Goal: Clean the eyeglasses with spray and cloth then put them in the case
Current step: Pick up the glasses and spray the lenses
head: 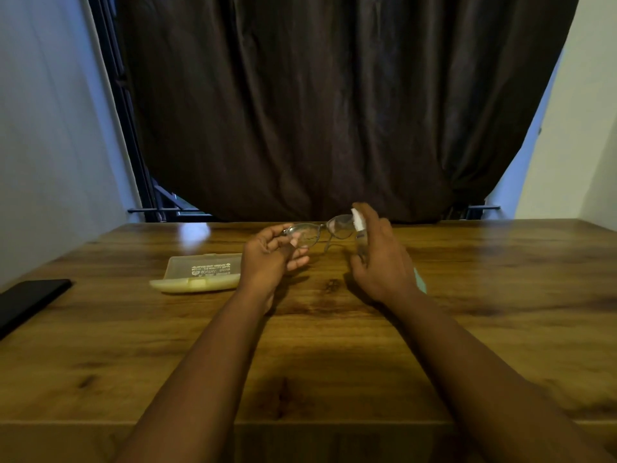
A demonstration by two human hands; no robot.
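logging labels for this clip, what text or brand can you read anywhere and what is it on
Eyeglass case: a few lines of white print and a small round logo on its translucent lid, upside down to the camera and too blurred to read.
Spray bottle in the right hand: no text can be made out.
Eyeglasses held by the left hand: no marking visible.
Dark flat object at the table's left edge: no text visible.

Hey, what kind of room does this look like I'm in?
Probably a room at home, at a desk by a window: a wood-grain table set between plain white walls, with a dark brown curtain hanging right behind it.
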